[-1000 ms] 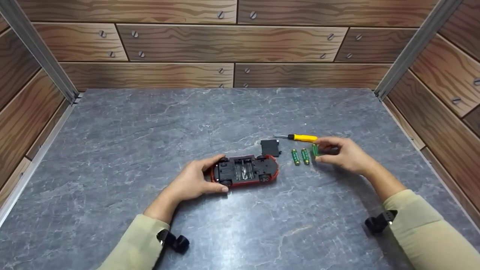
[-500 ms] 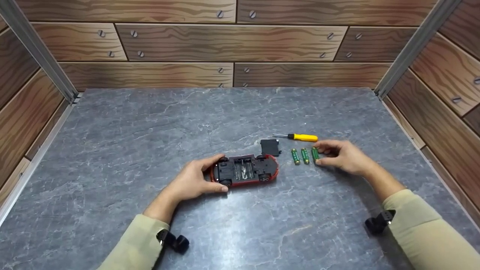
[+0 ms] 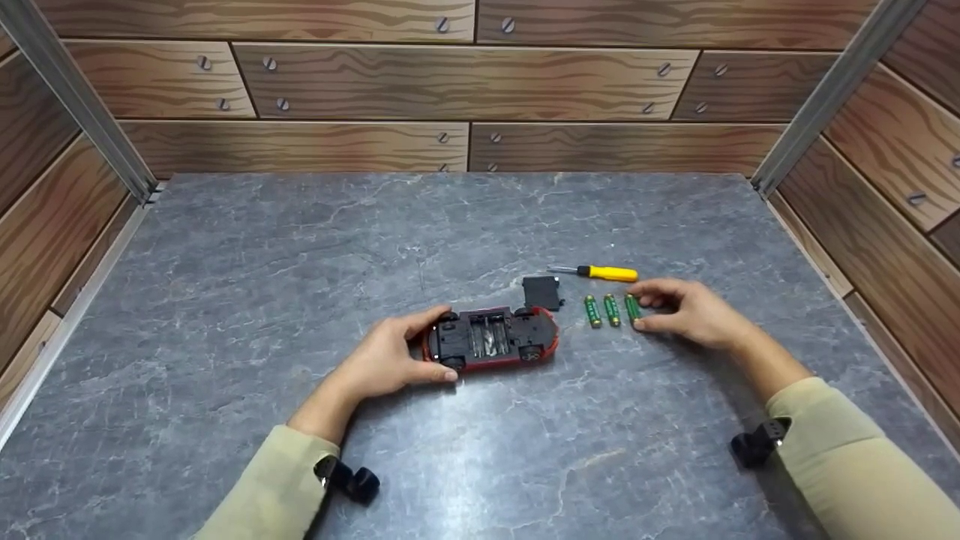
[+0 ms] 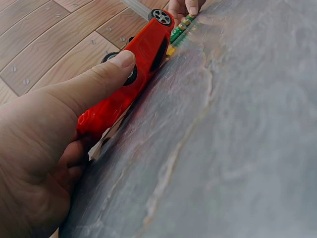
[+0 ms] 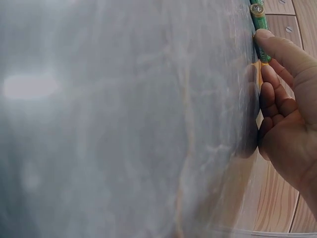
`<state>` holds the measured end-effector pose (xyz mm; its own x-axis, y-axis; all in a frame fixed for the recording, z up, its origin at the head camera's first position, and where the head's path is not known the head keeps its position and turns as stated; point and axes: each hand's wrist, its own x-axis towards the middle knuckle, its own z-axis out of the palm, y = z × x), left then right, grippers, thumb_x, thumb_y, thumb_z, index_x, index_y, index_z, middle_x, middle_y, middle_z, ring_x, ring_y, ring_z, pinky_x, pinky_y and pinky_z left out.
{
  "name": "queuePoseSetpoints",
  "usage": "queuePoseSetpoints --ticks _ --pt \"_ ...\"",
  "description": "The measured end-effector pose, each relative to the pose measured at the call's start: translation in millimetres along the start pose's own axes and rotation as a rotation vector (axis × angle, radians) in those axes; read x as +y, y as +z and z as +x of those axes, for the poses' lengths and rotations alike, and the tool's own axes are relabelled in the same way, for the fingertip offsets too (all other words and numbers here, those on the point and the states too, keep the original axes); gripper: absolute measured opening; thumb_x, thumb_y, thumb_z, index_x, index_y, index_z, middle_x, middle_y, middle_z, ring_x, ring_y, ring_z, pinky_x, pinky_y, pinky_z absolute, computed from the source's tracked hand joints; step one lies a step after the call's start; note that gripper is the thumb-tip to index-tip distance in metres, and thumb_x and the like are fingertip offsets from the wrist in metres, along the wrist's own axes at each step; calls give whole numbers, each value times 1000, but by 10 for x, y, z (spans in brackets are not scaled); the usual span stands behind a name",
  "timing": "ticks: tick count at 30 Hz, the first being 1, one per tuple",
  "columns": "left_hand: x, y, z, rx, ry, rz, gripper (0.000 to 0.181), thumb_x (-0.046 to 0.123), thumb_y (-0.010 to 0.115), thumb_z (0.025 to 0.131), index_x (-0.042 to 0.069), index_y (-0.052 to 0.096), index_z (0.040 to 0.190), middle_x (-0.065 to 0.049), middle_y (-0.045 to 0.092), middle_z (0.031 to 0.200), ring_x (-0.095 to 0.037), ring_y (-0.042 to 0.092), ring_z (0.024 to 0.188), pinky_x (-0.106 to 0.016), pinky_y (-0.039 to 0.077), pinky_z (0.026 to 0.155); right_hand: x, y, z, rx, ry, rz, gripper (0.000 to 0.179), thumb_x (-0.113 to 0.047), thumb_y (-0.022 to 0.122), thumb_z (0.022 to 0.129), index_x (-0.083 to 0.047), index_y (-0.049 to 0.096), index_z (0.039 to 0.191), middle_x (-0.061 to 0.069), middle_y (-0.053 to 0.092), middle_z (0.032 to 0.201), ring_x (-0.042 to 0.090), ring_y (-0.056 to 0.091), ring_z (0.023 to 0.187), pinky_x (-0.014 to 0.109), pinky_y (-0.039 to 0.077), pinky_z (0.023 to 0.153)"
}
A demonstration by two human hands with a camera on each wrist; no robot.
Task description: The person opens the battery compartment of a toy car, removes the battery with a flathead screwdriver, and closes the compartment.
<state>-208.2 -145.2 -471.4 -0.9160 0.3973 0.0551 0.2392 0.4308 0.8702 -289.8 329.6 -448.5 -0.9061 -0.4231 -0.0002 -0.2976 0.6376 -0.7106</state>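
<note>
A red toy car (image 3: 536,334) lies upside down on the table, its black underside up and its battery compartment uncovered. My left hand (image 3: 382,360) grips one end of it, thumb along the near side; the left wrist view shows the thumb against a wheel of the car (image 4: 148,49). To the right, two green batteries stand apart in a row, one of them a battery (image 3: 592,311) nearest the car. My right hand (image 3: 694,315) pinches a third green battery (image 3: 632,308) by its ends at the row's right end. The right wrist view partly hides it behind the thumb.
A black battery cover (image 3: 541,293) lies just beyond the car. Behind the batteries rests a screwdriver (image 3: 611,274) with a yellow handle. Wood-patterned walls (image 3: 465,82) enclose the grey marbled table (image 3: 300,240) at the back and sides.
My right hand has lowered the third battery and straightened it into line beside the other two. The left hand and the toy car have stayed in place.
</note>
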Motion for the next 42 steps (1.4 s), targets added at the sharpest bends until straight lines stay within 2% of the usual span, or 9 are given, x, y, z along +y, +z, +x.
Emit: queuePoseSetpoints --ticks 12,22,42 --pt "4 -6 -2 -10 -13 -8 104 35 99 72 14 47 161 -12 57 155 -25 62 130 -48 36 122 1 -13 1 -16 3 34 58 -15 90 86 -4 68 139 14 71 117 22 62 107 19 49 91" --pt "-28 -2 5 -9 -18 2 102 34 99 73 16 49 160 -8 64 148 -20 63 128 -44 37 121 9 -21 -5 -17 14 37 60 -15 90 87 -6 67 141 14 70 118 24 61 107 21 49 91" --pt "-12 -3 2 2 -31 29 103 37 99 71 19 50 160 -9 60 151 -24 60 132 -47 36 122 40 -12 -16 12 -8 133 54 -9 87 89 0 66 139 18 69 116 18 62 101 18 50 86"
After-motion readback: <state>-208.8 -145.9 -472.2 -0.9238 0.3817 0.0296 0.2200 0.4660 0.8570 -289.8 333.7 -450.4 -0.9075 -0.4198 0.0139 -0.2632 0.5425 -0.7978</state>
